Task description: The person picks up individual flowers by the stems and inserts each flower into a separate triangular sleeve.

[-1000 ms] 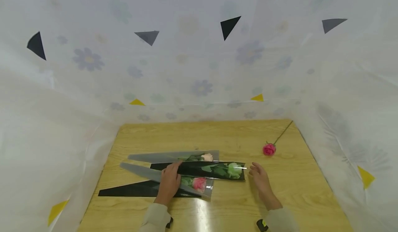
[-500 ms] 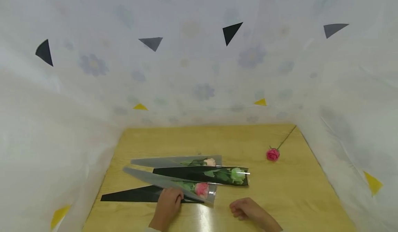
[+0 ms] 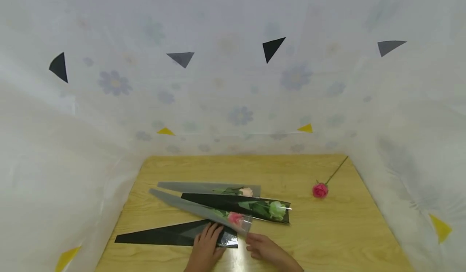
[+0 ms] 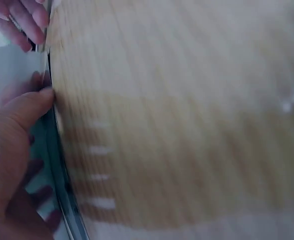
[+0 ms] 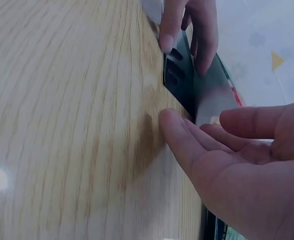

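In the head view my left hand (image 3: 206,247) reaches over the nearest black flower sleeve (image 3: 164,234), fingers fairly straight across its clear-film end. Its thumb (image 4: 32,105) lies at the near edge in the left wrist view. My right hand (image 3: 267,249) is at the lower right corner of a grey sleeve (image 3: 185,205) holding a pink rose (image 3: 235,218). In the right wrist view, the right thumb and fingers (image 5: 182,140) are apart, close to that grey film. Behind lie a black sleeve (image 3: 214,203) with a green rose (image 3: 277,210) and a grey one (image 3: 193,188) with a peach rose (image 3: 246,192).
A loose deep-pink rose (image 3: 320,190) lies at the back right of the wooden table (image 3: 327,231), its stem toward the corner. White translucent sheeting (image 3: 236,90) with yellow, black and grey triangles encloses the table on three sides.
Both hands have come from the green rose's sleeve to the near sleeves. The pink rose's sleeve has shifted back, uncovering more of the nearest black one. The head view has tilted upward.
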Available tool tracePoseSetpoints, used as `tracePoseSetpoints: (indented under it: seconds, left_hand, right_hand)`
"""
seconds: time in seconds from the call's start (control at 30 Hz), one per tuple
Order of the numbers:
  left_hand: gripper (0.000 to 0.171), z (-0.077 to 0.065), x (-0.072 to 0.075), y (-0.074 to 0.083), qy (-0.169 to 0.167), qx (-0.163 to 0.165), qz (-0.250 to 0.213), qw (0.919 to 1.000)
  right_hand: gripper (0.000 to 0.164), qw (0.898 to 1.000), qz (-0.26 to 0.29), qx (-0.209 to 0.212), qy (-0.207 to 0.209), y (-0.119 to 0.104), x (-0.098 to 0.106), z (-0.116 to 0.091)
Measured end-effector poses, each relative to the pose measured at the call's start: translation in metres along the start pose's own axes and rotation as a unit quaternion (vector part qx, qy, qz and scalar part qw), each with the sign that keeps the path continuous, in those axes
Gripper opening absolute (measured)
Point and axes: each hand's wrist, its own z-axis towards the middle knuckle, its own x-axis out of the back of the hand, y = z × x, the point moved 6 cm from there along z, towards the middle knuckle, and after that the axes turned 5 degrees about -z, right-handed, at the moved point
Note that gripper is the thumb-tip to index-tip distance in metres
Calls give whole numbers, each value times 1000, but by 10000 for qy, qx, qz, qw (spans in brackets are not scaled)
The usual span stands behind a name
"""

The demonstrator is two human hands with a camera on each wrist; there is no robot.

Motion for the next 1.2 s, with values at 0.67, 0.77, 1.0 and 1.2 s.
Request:
tracePoseSetpoints:
  seconds: [0.67,0.77,1.0,1.2]
  left_hand:
    - [81,6,-11,24,-241,-44,158,9996]
    - [83,5,-15,29,-403,-21,144,9991]
    - [91,2,-23,40,-502,-167,390,9978]
    - [95,-2,-30,45,-555,-38,679,9961]
  right_hand:
    - [42,9978,533,283,287,-6,-18,11]
    - [42,9972,589,327,328,-6,-19,10]
    - [46,9952,509,396,737,3,-14,11]
    - [52,9849,-837,436,1455,7,0,5]
